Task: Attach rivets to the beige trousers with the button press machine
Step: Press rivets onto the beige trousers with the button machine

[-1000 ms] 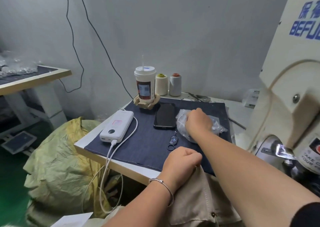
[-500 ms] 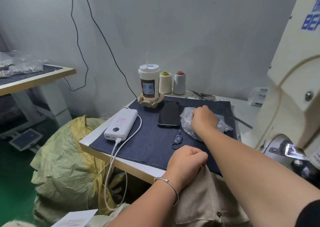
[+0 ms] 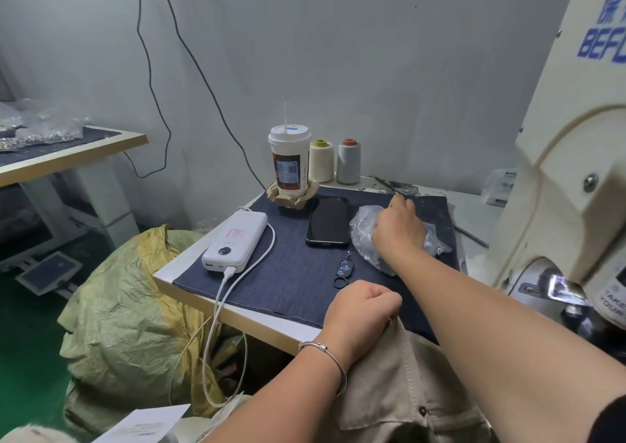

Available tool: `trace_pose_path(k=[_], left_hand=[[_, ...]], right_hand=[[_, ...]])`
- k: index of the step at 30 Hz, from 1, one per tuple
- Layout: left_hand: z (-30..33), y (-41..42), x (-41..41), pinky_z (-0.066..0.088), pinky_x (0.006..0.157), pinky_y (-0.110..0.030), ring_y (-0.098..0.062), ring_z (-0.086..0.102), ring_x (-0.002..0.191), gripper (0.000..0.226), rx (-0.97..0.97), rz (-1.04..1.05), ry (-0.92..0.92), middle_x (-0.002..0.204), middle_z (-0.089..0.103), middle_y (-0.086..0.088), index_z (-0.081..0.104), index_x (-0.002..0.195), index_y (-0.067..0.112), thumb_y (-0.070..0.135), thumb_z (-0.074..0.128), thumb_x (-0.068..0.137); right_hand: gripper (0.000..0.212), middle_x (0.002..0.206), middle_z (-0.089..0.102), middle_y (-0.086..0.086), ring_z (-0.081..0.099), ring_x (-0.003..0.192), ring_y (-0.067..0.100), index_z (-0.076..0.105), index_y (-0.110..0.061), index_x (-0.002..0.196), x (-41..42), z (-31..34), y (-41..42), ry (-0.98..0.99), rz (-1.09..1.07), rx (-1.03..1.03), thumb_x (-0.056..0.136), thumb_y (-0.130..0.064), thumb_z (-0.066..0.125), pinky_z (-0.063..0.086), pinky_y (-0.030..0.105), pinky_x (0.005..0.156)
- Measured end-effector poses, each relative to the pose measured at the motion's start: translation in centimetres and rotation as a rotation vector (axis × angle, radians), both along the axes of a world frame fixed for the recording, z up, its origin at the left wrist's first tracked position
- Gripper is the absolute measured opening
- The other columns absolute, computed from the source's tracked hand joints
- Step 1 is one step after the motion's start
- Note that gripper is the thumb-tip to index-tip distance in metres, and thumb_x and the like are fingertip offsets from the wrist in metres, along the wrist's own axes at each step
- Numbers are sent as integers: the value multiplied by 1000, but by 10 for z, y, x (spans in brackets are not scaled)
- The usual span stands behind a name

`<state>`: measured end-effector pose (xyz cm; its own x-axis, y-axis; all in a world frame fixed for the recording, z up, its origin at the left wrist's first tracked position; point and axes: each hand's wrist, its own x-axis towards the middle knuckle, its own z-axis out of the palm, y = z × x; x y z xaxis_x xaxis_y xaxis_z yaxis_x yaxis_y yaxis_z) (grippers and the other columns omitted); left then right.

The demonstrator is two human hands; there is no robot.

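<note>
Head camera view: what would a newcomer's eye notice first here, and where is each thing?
Nearest the viewer, the left hand grips the beige cotton trousers at the table's front edge. Beyond it, the right hand reaches into a crumpled clear plastic bag on the dark blue cloth mat, beside a black smartphone. The cream button press machine fills the right side.

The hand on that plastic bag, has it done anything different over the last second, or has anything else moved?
Barely. The right hand stays on the plastic bag, only its fingers shifting a little. The left hand keeps gripping the beige trousers at the table edge. Phone, power bank, cup and key fob lie unmoved.
</note>
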<state>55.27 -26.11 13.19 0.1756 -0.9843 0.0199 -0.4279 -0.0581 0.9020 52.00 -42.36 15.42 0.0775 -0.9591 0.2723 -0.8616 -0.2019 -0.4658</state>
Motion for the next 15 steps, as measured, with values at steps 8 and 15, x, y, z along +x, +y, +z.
trace_pose_path(k=[8,15], left_hand=[[0,-1,0,27,61,-33,-17,27,63,16,-12,9,-15,60,28,-4,38,52,16,30,43,59],[2,-2,-4,26,59,-32,-14,28,56,22,-21,28,-42,47,29,7,36,42,19,31,43,60]], right_hand=[[20,122,48,10,40,114,29,63,1,101,-19,3,23,167,103,-291,88,-5,49,36,35,80],[19,78,54,12,51,75,25,53,-8,69,-42,25,68,-745,-7,300,88,-5,53,47,30,70]])
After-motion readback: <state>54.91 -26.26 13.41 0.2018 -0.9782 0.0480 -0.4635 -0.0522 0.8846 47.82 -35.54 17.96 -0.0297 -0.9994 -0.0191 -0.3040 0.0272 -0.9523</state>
